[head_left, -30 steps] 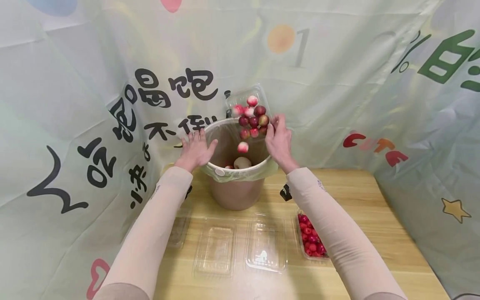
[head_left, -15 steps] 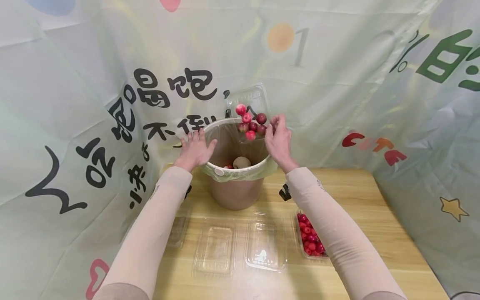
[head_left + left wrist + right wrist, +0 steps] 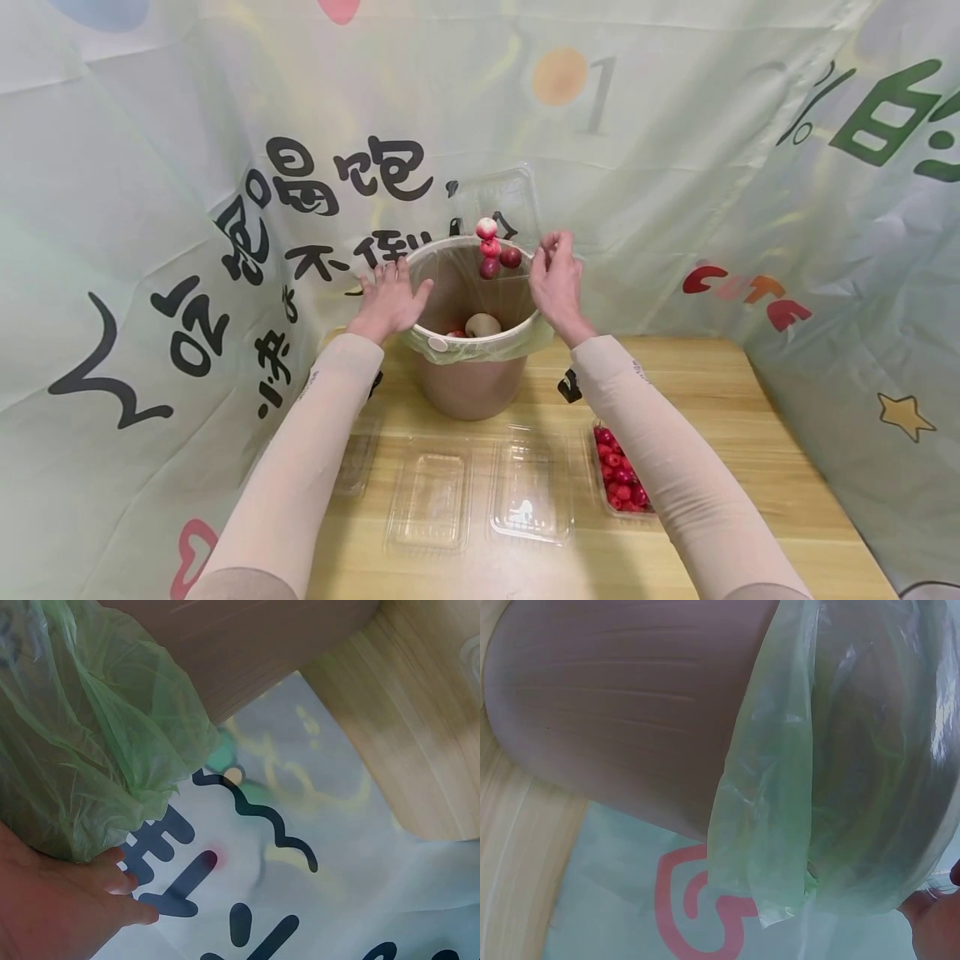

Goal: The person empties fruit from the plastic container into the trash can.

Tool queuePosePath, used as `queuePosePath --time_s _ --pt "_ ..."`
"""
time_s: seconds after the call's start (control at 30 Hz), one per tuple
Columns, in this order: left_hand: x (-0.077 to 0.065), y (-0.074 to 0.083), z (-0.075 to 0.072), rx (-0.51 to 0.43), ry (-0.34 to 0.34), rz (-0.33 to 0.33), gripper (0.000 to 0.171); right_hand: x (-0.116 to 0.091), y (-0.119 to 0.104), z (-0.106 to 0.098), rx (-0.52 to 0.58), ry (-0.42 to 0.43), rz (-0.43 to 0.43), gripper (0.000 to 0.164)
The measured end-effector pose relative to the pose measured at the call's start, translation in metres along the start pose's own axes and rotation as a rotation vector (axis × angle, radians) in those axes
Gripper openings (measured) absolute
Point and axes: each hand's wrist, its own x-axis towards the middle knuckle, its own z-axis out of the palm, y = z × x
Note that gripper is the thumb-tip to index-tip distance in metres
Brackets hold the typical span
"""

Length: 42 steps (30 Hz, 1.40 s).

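Note:
A brownish bin (image 3: 472, 387) with a pale rim and a thin green plastic liner (image 3: 127, 712) stands on the table. My left hand (image 3: 393, 300) rests on the rim's left side, fingers straight and spread. With its fingers and thumb, my right hand (image 3: 557, 287) pinches the edge of a transparent plastic box (image 3: 517, 196), tilted over the bin's far right side. Several small round red fruits (image 3: 489, 248) sit at its lower part, their exact kind unclear. Inside the bin lie a large pale round fruit (image 3: 482, 325) and something red, partly hidden. Only part of the right hand shows in the right wrist view.
Transparent plastic boxes lie on the wooden table (image 3: 697, 400) in front of the bin: a middle one (image 3: 431, 500), a right one (image 3: 532, 492) and a left one (image 3: 356, 458) partly behind the sleeve. A box of red berries (image 3: 621, 475) sits further right. Printed cloth (image 3: 637, 167) surrounds the table.
Most of the red fruits have left the tilted box and dropped toward the bin; fewer remain in it. Both hands have stayed nearly in place.

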Motion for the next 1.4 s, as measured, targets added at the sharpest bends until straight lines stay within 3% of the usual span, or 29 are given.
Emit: queuePosePath --time_s 0.77,1.13,1.4 --pt "0.0008 -0.0005 0.0001 0.004 0.006 -0.004 0.087 -0.0025 -0.0019 -0.0008 0.033 0.009 -0.039 0.014" --pt "0.0007 0.0 0.0007 -0.002 0.011 -0.002 0.086 -0.0037 -0.0007 -0.0015 0.01 0.007 -0.155 0.014" --pt "0.0018 -0.0009 0.001 0.004 0.006 -0.007 0.086 -0.0036 0.001 -0.0014 0.02 0.026 -0.157 0.015"
